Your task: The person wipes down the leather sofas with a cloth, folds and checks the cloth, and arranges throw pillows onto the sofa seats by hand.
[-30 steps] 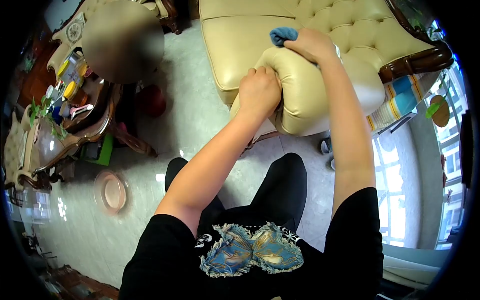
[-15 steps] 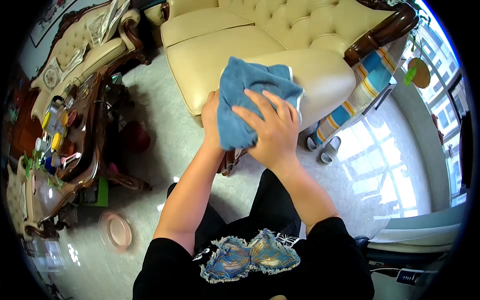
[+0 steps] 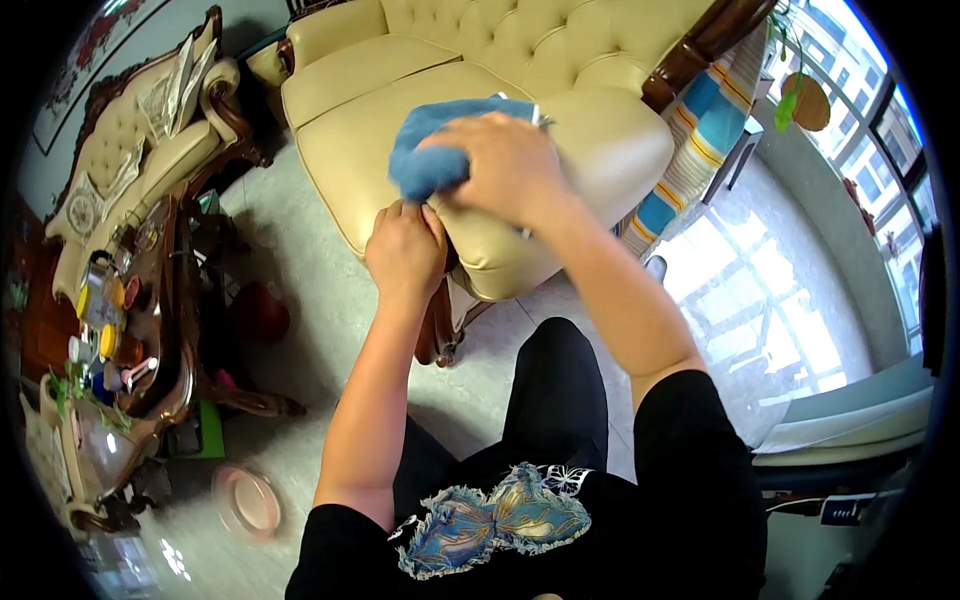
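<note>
A blue towel [image 3: 440, 125] with a white edge lies bunched over the front end of the cream leather sofa's padded arm [image 3: 610, 140]. My right hand [image 3: 505, 165], smeared by motion, is closed over the towel and presses it against the leather. Just below the towel, my left hand [image 3: 405, 248] is curled into a fist at the sofa's front edge, its knuckles right at the cloth. Its fingertips are hidden, so I cannot tell what it grips. Beneath the arm shows a carved wooden sofa leg [image 3: 437, 325].
At left, a carved wooden table [image 3: 165, 310] carries jars and cups, with another cream sofa [image 3: 160, 150] behind. A pink basin [image 3: 247, 503] sits on the floor. A striped cloth [image 3: 690, 140] hangs beside the sofa arm, near the windows. A slipper [image 3: 655, 267] lies below.
The towel has gone from spread between both hands to bunched on the sofa arm under my right hand. My left hand has shifted slightly left and closed into a fist.
</note>
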`<state>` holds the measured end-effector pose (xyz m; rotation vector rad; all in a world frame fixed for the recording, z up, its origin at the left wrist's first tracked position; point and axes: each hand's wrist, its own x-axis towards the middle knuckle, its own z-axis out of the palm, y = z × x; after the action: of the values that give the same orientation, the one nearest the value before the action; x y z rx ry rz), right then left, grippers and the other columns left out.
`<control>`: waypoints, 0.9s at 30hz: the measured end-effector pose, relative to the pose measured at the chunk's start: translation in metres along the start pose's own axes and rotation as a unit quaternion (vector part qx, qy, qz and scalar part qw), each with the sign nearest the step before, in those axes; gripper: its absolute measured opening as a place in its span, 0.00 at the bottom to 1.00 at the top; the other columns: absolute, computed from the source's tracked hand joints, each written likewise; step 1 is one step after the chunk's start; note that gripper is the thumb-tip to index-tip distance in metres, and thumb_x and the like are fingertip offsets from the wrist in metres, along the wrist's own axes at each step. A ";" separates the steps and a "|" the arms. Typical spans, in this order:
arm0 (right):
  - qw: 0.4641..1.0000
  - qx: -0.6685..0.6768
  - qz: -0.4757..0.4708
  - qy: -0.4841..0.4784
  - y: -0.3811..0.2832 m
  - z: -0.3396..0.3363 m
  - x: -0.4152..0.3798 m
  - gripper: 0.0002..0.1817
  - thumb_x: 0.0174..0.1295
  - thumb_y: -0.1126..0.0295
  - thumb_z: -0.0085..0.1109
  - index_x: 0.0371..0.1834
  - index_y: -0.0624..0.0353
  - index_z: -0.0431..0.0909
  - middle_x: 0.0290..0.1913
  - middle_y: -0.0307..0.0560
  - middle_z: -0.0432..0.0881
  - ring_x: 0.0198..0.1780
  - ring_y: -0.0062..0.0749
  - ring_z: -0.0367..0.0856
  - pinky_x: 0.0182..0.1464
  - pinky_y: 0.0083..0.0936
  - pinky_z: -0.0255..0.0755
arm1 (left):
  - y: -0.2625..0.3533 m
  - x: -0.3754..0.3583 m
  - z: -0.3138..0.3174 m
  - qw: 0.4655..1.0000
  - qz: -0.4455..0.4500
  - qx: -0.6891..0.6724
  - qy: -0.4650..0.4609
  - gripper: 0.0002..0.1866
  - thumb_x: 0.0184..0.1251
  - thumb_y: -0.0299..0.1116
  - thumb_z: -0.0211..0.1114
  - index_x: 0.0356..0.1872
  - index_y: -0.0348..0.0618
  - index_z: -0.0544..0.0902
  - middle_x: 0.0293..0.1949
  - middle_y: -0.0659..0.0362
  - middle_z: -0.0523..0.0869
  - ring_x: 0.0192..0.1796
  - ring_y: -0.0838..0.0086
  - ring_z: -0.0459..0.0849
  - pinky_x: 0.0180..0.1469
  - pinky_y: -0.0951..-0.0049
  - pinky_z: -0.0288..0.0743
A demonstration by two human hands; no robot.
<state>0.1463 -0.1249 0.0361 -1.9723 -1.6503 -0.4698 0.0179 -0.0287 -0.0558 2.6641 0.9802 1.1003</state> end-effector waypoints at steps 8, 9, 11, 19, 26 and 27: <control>0.939 -0.052 0.337 0.032 0.212 -0.048 -0.023 0.35 0.53 0.44 0.66 0.61 0.54 0.81 0.63 0.57 0.81 0.62 0.49 0.80 0.63 0.41 0.74 | 0.000 -0.002 0.002 0.997 0.043 -0.025 0.061 0.13 0.72 0.34 0.55 0.46 0.38 0.85 0.38 0.51 0.87 0.43 0.55 0.85 0.43 0.57 0.80; 0.938 -0.051 0.341 0.037 0.221 -0.050 -0.038 0.35 0.53 0.44 0.66 0.61 0.54 0.81 0.63 0.57 0.81 0.62 0.49 0.80 0.63 0.41 0.74 | 0.003 -0.002 0.000 0.997 0.050 -0.025 0.061 0.13 0.72 0.34 0.55 0.46 0.38 0.85 0.38 0.51 0.87 0.43 0.55 0.85 0.43 0.57 0.80; 0.944 0.025 0.289 0.159 0.227 -0.050 -0.070 0.35 0.52 0.50 0.70 0.63 0.56 0.79 0.64 0.58 0.79 0.65 0.50 0.77 0.67 0.38 0.69 | 0.009 -0.002 -0.005 1.000 0.014 -0.024 0.003 0.14 0.74 0.34 0.54 0.48 0.36 0.84 0.42 0.48 0.87 0.47 0.51 0.84 0.49 0.56 0.78; 0.888 0.019 0.221 0.403 0.108 0.026 -0.122 0.37 0.40 0.68 0.76 0.62 0.47 0.82 0.67 0.48 0.77 0.69 0.51 0.70 0.73 0.43 0.62 | 0.005 -0.002 0.008 0.998 0.059 -0.003 0.034 0.12 0.71 0.33 0.54 0.40 0.35 0.81 0.38 0.49 0.85 0.43 0.52 0.82 0.45 0.55 0.76; 0.961 -0.028 0.053 0.270 -0.010 0.037 -0.138 0.23 0.52 0.54 0.65 0.56 0.33 0.86 0.68 0.44 0.78 0.71 0.48 0.70 0.73 0.54 0.53 | 0.003 -0.001 -0.001 0.998 0.055 -0.003 -0.024 0.13 0.71 0.33 0.53 0.44 0.34 0.81 0.41 0.48 0.85 0.46 0.50 0.81 0.49 0.56 0.76; 0.965 -0.025 0.009 0.262 -0.007 0.040 -0.139 0.23 0.54 0.53 0.63 0.56 0.28 0.85 0.70 0.42 0.76 0.72 0.46 0.69 0.74 0.56 0.51 | 0.004 -0.001 -0.002 0.998 0.044 0.001 -0.033 0.13 0.70 0.33 0.55 0.46 0.34 0.82 0.41 0.48 0.86 0.47 0.50 0.82 0.50 0.55 0.76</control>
<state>0.1094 -0.2113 -0.0741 -1.6975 -1.2895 -0.9416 0.0180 -0.0335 -0.0537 2.7508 0.8612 1.0192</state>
